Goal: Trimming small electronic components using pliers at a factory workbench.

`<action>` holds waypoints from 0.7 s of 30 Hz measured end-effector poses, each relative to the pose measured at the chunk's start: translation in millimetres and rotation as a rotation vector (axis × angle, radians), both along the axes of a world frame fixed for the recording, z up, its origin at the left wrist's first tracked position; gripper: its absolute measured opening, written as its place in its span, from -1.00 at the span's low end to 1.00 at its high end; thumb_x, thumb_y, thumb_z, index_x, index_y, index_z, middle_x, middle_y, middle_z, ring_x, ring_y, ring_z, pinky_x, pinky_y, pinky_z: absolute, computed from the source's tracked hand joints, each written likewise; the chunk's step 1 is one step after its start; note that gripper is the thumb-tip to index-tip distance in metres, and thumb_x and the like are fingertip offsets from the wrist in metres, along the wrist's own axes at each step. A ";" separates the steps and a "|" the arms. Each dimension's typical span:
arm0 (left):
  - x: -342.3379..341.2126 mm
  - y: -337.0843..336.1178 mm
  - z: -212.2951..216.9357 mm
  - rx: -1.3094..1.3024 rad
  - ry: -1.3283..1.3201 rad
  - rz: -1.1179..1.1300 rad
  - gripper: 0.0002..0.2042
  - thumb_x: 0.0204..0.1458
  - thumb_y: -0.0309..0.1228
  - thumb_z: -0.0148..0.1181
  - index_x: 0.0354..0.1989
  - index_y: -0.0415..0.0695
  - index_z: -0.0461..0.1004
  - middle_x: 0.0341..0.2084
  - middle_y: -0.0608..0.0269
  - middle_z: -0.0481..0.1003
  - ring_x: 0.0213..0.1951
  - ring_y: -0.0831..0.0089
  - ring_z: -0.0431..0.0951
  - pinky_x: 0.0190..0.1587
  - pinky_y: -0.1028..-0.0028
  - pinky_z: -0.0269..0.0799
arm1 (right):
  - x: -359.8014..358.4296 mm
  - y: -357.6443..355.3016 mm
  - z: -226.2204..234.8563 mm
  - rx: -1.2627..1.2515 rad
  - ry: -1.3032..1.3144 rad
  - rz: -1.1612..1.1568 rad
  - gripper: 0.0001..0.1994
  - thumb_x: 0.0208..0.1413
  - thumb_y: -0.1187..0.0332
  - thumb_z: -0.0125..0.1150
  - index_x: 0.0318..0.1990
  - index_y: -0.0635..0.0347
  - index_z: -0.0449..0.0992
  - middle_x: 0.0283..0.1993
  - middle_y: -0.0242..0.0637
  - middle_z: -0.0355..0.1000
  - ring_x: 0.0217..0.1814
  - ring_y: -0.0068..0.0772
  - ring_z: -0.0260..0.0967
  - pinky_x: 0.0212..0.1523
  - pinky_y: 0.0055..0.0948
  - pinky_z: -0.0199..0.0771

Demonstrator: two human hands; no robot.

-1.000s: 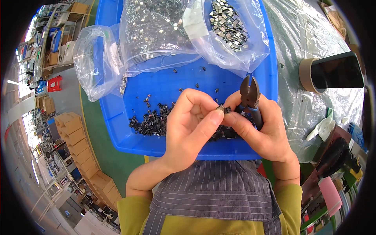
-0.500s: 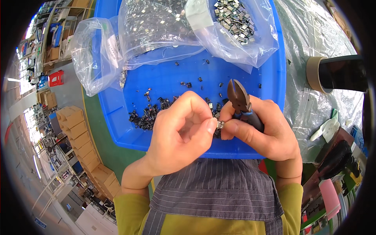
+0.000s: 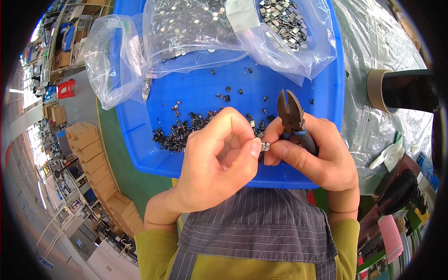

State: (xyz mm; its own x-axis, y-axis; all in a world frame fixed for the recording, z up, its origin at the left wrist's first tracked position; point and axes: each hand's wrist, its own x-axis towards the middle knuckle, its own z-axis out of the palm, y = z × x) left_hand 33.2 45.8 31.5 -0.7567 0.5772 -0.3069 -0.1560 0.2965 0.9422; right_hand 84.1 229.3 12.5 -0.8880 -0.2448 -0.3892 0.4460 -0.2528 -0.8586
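Between my two hands sits a small silvery metal part [image 3: 265, 146], like a connector shell. My left hand [image 3: 219, 156] pinches its left end between thumb and forefinger. The thumb and forefinger of my right hand [image 3: 322, 158] meet at its right end. Diagonal cutters [image 3: 291, 112] with dark jaws and a dark blue handle also rest in my right hand, jaws pointing away from me and slightly apart. Below lies a blue plastic bin [image 3: 196, 88]. A pile of dark little pieces [image 3: 175, 135] lies in it left of my hands, and more small parts show behind my fingers.
Clear plastic bags [image 3: 191, 28] of small metal parts fill the bin's far side. A crumpled clear bag [image 3: 112, 60] hangs over its left rim. On the plastic-covered table at right are a tape roll [image 3: 376, 91] and a white glove [image 3: 389, 154]. Cardboard boxes [image 3: 93, 163] stand at left.
The cutters have shifted slightly right and nearer along with my right hand. The small metal part has moved a little right, still between both hands' fingertips.
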 end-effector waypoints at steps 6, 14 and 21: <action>0.6 0.4 -0.2 -0.018 0.058 -0.011 -0.87 0.02 -0.58 0.08 -0.47 -0.17 0.25 -0.76 0.51 0.25 -0.68 0.82 0.13 -0.64 0.66 0.00 | 1.4 -0.2 -1.6 0.015 0.030 0.008 -0.87 0.01 0.56 0.11 -0.26 0.38 0.41 -0.36 -0.25 0.41 -0.35 -0.46 0.41 -0.28 -0.49 0.42; 3.7 2.2 8.9 -0.100 -0.018 0.012 -0.89 0.05 -0.47 0.06 -0.44 -0.16 0.27 -0.60 0.47 0.26 -0.55 0.78 0.14 -0.52 0.69 0.03 | 4.0 -2.0 -7.3 0.044 0.134 -0.014 -0.89 0.10 0.45 0.09 -0.26 0.29 0.40 -0.49 -0.25 0.45 -0.43 -0.55 0.39 -0.39 -0.52 0.36; 4.1 1.7 7.0 -0.077 0.030 -0.003 -0.90 0.04 -0.49 0.06 -0.43 -0.17 0.27 -0.59 0.45 0.26 -0.55 0.76 0.15 -0.52 0.68 0.04 | 4.4 -2.3 -8.6 0.053 0.156 -0.016 -0.88 0.09 0.45 0.10 -0.25 0.29 0.40 -0.49 -0.22 0.45 -0.45 -0.52 0.41 -0.41 -0.50 0.36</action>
